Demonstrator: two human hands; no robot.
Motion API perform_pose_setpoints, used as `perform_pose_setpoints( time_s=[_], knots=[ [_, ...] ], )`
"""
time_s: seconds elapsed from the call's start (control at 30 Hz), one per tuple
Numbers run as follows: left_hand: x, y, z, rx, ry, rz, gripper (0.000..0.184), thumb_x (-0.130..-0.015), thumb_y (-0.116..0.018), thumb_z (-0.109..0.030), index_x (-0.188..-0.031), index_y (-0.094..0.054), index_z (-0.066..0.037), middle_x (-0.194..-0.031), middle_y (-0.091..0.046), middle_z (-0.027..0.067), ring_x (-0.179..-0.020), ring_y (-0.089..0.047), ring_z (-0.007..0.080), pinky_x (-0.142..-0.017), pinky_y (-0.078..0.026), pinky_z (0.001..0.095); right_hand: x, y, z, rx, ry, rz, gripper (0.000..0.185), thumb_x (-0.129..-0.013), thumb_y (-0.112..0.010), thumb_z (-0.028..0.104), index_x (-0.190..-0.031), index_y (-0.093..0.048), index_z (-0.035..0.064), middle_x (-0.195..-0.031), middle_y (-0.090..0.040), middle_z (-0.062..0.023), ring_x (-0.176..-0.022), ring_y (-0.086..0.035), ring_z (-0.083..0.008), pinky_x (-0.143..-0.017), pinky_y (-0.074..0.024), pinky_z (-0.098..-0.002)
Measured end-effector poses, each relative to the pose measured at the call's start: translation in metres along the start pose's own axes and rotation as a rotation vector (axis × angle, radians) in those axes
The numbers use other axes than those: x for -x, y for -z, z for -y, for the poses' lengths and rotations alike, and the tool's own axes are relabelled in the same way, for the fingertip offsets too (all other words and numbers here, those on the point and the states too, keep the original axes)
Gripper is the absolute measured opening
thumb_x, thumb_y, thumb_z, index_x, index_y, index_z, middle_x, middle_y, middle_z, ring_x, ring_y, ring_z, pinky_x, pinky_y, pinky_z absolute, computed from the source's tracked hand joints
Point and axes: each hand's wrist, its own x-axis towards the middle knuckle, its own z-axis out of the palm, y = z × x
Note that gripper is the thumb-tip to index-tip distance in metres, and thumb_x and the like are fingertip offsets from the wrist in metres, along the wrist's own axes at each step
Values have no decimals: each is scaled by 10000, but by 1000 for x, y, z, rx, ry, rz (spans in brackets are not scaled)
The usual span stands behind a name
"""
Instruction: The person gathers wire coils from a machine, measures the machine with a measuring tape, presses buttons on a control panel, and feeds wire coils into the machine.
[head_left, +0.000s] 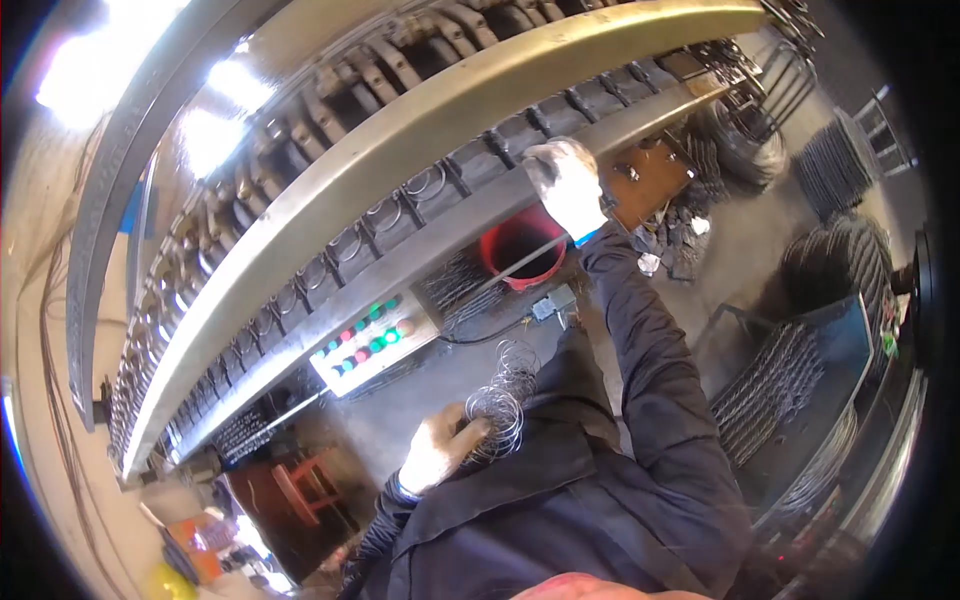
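My left hand [440, 450], in a pale glove, grips a bundle of thin wire rings [500, 405] in front of my body. The rings hang loosely together, some reaching up past my fingers. My right hand [565, 185], gloved and overexposed, is up at the lower metal rail [470, 208] of a long machine. Its fingers are curled at the rail's edge near the row of dark slots [475, 160]; whatever they hold is hidden. Several slots to the left carry wire rings [385, 213].
A red bucket [525, 250] stands below the rail. Left of it is a control panel [375, 345] with coloured buttons. A red stool [305, 485] stands at lower left. On the right are a metal bin [790, 390] of wire pieces and stacked coils [840, 260].
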Motion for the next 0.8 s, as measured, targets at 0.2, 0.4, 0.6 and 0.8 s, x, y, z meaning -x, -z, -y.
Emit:
perform_pose_setpoints(
  time_s=[0.2,0.4,0.6,0.8],
  knots=[
    [4,-9,-29,-30,25,-54,363,-984,-693,-348,-1039,-693,11,-764,-668,157,-688,-615,219,-684,-500,388,0,-2,1,-22,4,-5,92,-849,-789,152,-913,-757,96,-917,-743,-105,-914,-702,-337,-866,-545,-454],
    [-9,-39,-53,134,47,-130,239,-1011,-663,-236,-1014,-672,3,-814,-612,-6,-771,-524,78,-684,-436,280,-4,11,2,-65,26,21,98,-866,-780,108,-955,-739,101,-916,-727,-113,-889,-694,-339,-820,-551,-448],
    [-33,-81,-51,316,5,-159,187,-1046,-628,-189,-1038,-672,-7,-869,-615,-40,-784,-517,61,-688,-420,254,-4,19,-5,-155,48,-16,146,-820,-796,119,-934,-706,121,-884,-694,-79,-904,-667,-337,-831,-523,-468],
    [-40,-103,-76,406,68,-213,281,-1021,-650,-226,-1101,-693,39,-879,-685,34,-820,-582,91,-727,-485,290,-7,34,-9,-206,11,115,130,-848,-763,160,-958,-712,111,-941,-716,-73,-941,-664,-323,-893,-515,-453]
  ],
)
